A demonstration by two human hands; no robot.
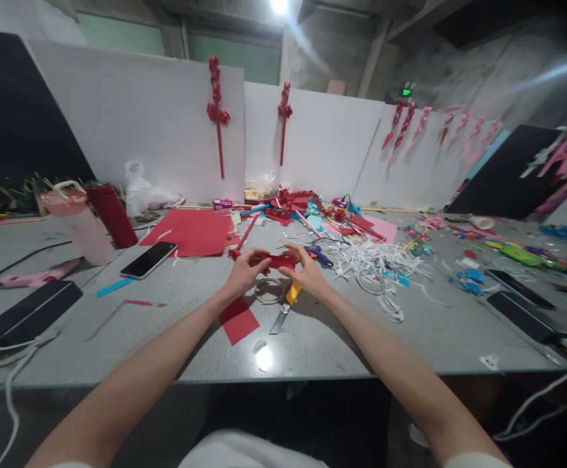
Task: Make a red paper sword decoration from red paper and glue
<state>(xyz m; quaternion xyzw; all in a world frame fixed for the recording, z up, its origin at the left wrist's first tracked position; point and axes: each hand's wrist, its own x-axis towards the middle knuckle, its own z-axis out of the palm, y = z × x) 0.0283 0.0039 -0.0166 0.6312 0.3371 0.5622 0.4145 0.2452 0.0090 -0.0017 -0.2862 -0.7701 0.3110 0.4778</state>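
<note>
Between my two hands is a small strip of red paper point(282, 261), raised a little above the table. My left hand point(248, 268) pinches its left end, and my right hand point(307, 270) grips the right end with thumb and fingers. Beneath them lies a tape ring point(269, 292). A utility knife with a yellow handle point(292, 292) rests by my right hand, its blade pointing toward me. Under my left wrist is a flat piece of red paper point(239, 320). A dark blue glue gun point(319, 255) sits just beyond my right hand.
Large red sheets point(190, 232) and a phone point(149, 260) lie to the left, near a pink tumbler point(81, 227) and a red bottle point(111, 213). White paper shreds point(376, 263) spread on the right. Red paper chains point(216, 114) hang on the white partition. Power strips point(27, 312) sit at the left.
</note>
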